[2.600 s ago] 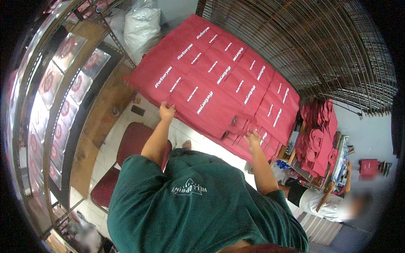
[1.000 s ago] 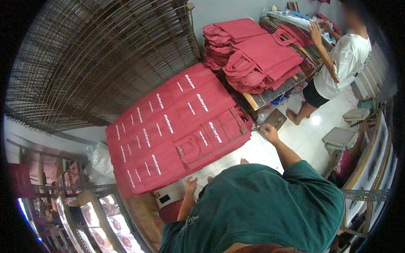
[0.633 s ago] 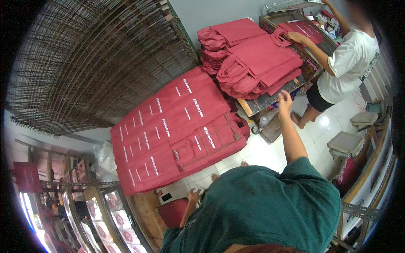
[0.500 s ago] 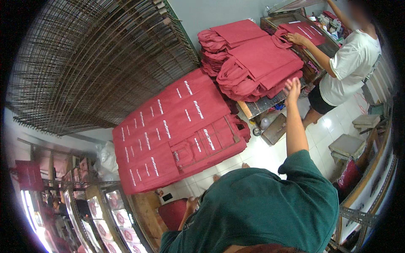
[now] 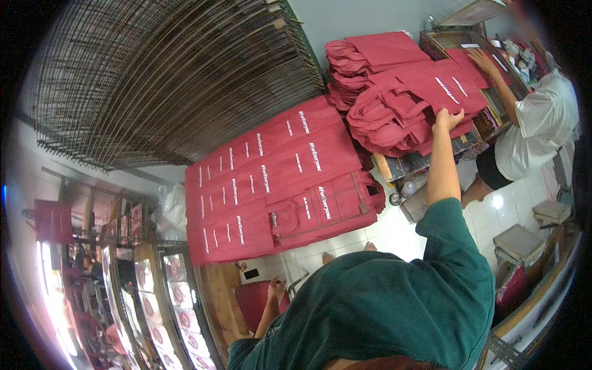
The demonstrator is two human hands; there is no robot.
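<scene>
Right hand (image 5: pixel 449 119) rests flat, grip apart, on the bag pile (image 5: pixel 407 105): soft, light cloth, best pinched at the handles.

Left hand (image 5: pixel 277 288), below the pile, grip unclear.

Left hand (image 5: pixel 277 288) partly behind the green-shirted torso (image 5: pixel 382 308); co-worker's face blurred at the top edge.

Even, fairly bright indoor light; no hard shadows. Strongest brightness at lower left rim, where the shelving washes out to white glare. Small specular spot on the white floor tiles (image 5: pixel 497 201) at right. Heavy fisheye: straight rods of the wire rack (image 5: pixel 172 80) bow toward the rim; black vignette fills all corners. Centre sharp; spread red bags (image 5: pixel 277 179) crisp. Rim soft, with blue fringing at left edge. Face at top right blurred.
</scene>
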